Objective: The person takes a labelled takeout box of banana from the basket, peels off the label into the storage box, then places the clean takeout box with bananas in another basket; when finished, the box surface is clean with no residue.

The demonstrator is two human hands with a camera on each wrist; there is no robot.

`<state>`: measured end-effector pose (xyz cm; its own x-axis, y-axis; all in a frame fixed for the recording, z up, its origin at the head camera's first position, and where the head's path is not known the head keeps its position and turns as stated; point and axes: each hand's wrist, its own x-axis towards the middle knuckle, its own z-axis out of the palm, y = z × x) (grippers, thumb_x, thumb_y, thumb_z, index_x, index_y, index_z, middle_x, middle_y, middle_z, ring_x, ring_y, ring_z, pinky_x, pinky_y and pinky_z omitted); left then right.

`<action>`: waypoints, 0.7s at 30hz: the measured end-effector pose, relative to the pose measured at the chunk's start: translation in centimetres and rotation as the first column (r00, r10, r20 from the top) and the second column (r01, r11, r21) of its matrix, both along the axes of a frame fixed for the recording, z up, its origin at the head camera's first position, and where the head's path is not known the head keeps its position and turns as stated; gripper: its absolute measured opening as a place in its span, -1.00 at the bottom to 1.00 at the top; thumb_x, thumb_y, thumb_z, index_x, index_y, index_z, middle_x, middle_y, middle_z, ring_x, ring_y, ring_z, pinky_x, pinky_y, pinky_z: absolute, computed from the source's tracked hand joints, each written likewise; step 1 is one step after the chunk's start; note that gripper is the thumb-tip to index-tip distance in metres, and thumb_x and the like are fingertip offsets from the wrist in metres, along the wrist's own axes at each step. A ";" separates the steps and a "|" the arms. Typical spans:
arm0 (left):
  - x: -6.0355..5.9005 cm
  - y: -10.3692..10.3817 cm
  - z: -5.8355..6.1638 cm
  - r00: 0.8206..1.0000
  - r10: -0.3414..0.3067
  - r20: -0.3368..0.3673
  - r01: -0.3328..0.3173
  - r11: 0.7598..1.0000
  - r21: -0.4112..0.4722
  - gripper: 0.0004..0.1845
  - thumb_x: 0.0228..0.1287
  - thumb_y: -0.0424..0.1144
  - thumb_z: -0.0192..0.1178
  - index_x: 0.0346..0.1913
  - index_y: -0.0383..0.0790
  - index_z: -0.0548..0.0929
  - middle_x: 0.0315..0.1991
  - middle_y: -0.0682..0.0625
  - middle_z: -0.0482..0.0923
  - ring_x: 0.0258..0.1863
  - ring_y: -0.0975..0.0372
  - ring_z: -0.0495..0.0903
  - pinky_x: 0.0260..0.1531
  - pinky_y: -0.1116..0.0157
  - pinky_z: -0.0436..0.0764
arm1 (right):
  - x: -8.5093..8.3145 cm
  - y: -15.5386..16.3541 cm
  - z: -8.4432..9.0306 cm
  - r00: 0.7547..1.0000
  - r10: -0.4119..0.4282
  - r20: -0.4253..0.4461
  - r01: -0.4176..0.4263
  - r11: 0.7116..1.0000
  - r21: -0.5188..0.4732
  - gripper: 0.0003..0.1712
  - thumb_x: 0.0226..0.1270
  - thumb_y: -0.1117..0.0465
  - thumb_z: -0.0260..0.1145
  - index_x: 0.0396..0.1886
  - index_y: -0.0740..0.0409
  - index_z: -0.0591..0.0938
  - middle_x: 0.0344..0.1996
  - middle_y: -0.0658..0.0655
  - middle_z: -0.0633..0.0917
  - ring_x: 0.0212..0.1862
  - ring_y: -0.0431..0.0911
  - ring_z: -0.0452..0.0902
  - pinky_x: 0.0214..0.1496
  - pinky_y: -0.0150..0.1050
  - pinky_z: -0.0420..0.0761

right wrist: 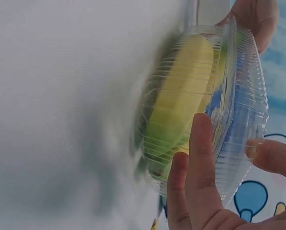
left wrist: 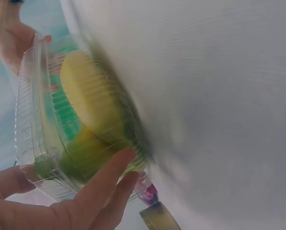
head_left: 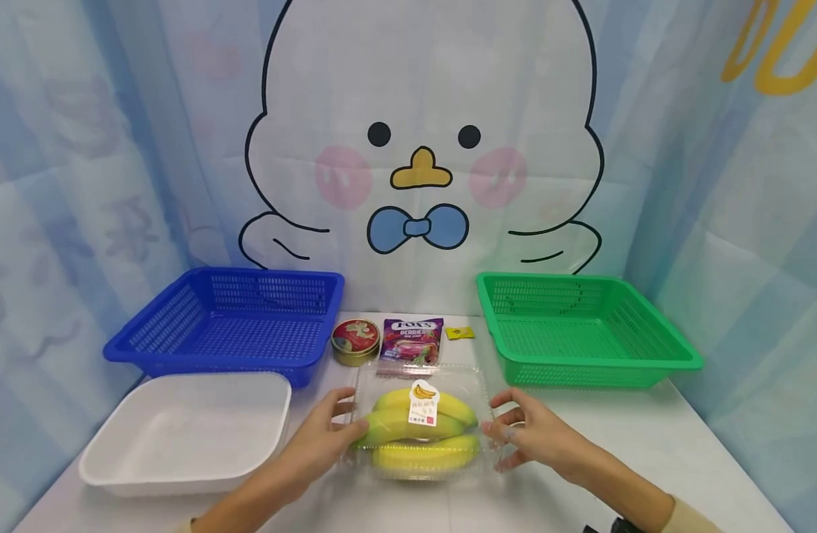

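A clear plastic clamshell box point(head_left: 471, 385) with several yellow-green bananas point(head_left: 428, 453) inside stands at the front middle of the white table. Its closed lid carries a white banana label point(head_left: 423, 403). On the box's left side my left hand point(head_left: 321, 440) holds on, thumb at the lid and fingers along the ribbed wall. My right hand point(head_left: 538, 433) grips the opposite side, its thumb point(right wrist: 272, 155) on the lid and fingers point(right wrist: 200, 163) against the lower wall. Both wrist views show the box side-on, bananas visible through the plastic.
Behind the box are a round red-and-gold tin point(head_left: 356, 342), a purple Fox's candy bag point(head_left: 412, 340) and a small yellow packet point(head_left: 459, 333). A blue basket point(head_left: 224, 363) and a white tray point(head_left: 188, 481) stand left, a green basket point(head_left: 595, 374) right. Printed curtains surround the table.
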<state>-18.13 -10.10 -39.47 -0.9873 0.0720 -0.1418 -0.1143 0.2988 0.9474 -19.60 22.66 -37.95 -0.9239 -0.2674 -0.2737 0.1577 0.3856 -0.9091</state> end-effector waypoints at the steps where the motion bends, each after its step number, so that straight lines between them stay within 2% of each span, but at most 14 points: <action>1: 0.0 0.0 -0.1 1.000 0.001 -0.002 -0.001 1.000 0.005 -0.29 0.41 -0.26 0.30 0.55 -0.34 0.32 0.45 -0.44 0.44 0.23 -0.17 0.64 0.12 -0.10 0.73 | 0.0 0.0 -0.1 1.000 0.003 -0.001 -0.003 1.000 0.000 -0.30 0.47 0.16 0.43 0.38 0.37 0.31 0.00 0.32 0.62 -0.08 0.02 0.72 -0.17 0.00 0.86; 6: 0.2 0.0 -0.3 1.000 0.009 -0.009 -0.009 1.000 0.011 -0.30 0.42 -0.29 0.31 0.54 -0.34 0.32 0.44 -0.44 0.44 0.22 -0.17 0.64 0.10 -0.08 0.74 | 0.0 0.0 -0.1 1.000 0.004 -0.003 -0.004 1.000 0.012 -0.30 0.48 0.15 0.43 0.39 0.37 0.30 0.02 0.33 0.60 -0.07 0.03 0.70 -0.18 0.00 0.86; 13: 0.1 0.3 -0.5 1.000 0.012 0.014 -0.011 0.999 -0.045 -0.26 0.49 -0.23 0.26 0.62 -0.26 0.24 0.49 -0.43 0.39 0.30 -0.23 0.59 0.16 -0.09 0.73 | -0.2 -0.1 0.0 1.000 0.010 -0.006 -0.010 0.999 0.038 -0.32 0.50 0.14 0.41 0.39 0.37 0.31 0.03 0.34 0.59 -0.08 0.03 0.68 -0.19 -0.01 0.86; 21: 0.2 0.3 -0.4 0.999 0.016 0.038 -0.014 0.998 -0.064 -0.25 0.49 -0.20 0.26 0.62 -0.25 0.23 0.50 -0.41 0.39 0.32 -0.21 0.58 0.20 -0.12 0.70 | -0.5 0.0 -0.1 1.000 -0.014 0.001 0.014 0.991 0.133 -0.32 0.51 0.05 0.41 0.38 0.33 0.37 0.04 0.30 0.63 -0.16 -0.04 0.67 -0.23 -0.04 0.84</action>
<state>-17.96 -9.83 -39.84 -0.9819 0.0465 -0.1838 -0.1556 0.3566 0.9212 -20.14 22.62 -38.05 -0.9267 -0.2157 -0.3079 0.1656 0.5011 -0.8494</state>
